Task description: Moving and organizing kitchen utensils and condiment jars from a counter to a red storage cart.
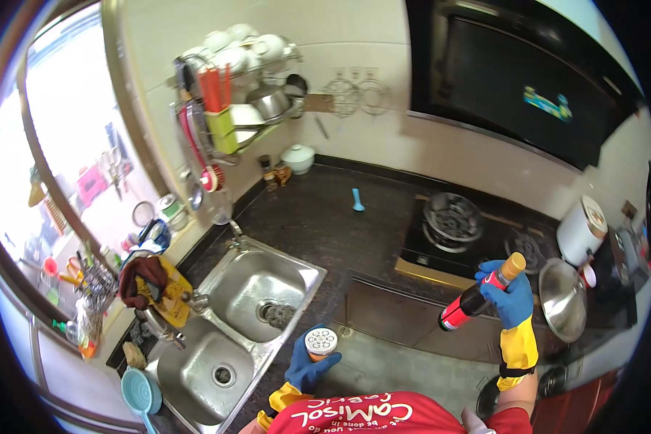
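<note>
Both of my hands wear blue and yellow gloves. My left hand (311, 359) grips a small jar (321, 343) with a white patterned lid, just right of the sink's front corner. At the right, my right hand (505, 295) is closed around the neck of a dark glass bottle (471, 301) with a red label and a gold cap; the bottle is tilted, cap up to the right, in front of the gas hob. A light blue spoon (357, 200) lies on the dark countertop (309, 217), beyond both hands.
A double steel sink (206, 358) is at the left, with a blue strainer (141, 391) at its corner. A gas hob (412, 252) stands right of centre, beside a steel wok lid (563, 304) and a white appliance (581, 230). A dish rack (249, 135) hangs above; a lidded white bowl (298, 158) sits below.
</note>
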Demonstrator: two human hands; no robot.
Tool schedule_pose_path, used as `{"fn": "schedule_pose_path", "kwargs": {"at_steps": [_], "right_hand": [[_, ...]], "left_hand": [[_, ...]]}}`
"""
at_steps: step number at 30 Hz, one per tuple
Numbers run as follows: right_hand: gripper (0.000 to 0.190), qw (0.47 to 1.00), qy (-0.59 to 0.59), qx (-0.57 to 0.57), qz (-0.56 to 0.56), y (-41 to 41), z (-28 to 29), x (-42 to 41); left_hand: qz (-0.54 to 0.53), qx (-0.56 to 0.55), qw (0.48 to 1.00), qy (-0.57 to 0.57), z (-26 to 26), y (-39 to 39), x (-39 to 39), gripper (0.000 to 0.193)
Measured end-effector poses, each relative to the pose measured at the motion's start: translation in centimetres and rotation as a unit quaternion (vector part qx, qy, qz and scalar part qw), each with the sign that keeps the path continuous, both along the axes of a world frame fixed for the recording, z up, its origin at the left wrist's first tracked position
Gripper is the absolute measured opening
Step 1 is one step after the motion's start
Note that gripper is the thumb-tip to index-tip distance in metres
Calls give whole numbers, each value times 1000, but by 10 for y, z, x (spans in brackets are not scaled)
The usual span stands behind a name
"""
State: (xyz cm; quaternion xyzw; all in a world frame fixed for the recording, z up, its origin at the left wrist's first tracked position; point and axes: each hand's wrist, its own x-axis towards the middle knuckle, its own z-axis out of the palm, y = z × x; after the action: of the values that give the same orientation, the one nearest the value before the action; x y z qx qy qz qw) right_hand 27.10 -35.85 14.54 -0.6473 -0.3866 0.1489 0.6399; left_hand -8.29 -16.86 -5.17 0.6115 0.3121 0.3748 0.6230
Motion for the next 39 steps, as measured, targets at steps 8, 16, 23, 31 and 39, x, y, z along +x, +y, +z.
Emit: {"fn": "schedule_pose_path", "kwargs": {"at_steps": [8, 16, 23, 31, 39], "right_hand": [[43, 976, -105, -64, -181, -222, -43, 10], [48, 897, 41, -142, -417, -502, -61, -45], [48, 759, 36, -158, -630, -691, -53, -132], [44, 676, 59, -22, -735, -801, -55, -169], [45, 607, 69, 12, -792, -888, -61, -121]], "left_hand": [[-153, -3, 987, -39, -15, -98, 83, 82], [-416, -70, 906, -35, -14, -311, 213, 85], [-584, -94, 806, -10, 18, -495, 276, 90], [-638, -57, 767, -22, 11, -597, 337, 87], [-679, -50, 732, -28, -11, -705, 436, 83]]}}
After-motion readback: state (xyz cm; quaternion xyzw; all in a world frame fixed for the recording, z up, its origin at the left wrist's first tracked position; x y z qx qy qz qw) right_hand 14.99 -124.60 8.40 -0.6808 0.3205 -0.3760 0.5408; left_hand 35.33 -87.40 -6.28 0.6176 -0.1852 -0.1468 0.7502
